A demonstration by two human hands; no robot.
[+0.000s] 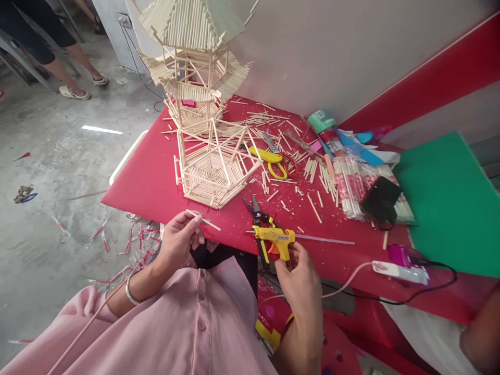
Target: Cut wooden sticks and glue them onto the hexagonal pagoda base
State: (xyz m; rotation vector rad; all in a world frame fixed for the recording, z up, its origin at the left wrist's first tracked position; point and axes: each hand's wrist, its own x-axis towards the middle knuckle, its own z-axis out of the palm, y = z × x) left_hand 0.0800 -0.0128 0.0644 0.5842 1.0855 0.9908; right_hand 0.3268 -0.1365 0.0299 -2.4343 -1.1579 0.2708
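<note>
Between the thumb and fingers of my left hand is a short wooden stick, held over the table's front edge. My right hand has its fingers round the handle of a yellow glue gun, whose nozzle points left. A clear glue stick juts from the gun's back end. Beside and partly under the gun are black-and-yellow pliers. Just beyond my left hand stands a hexagonal stick frame with a slatted floor. Behind it rises a tiered stick pagoda.
Loose sticks and scissors with yellow handles lie on the red table. To the right are bagged sticks, a green board and a white power strip with cables. Wrappers litter the floor; a person's legs are at upper left.
</note>
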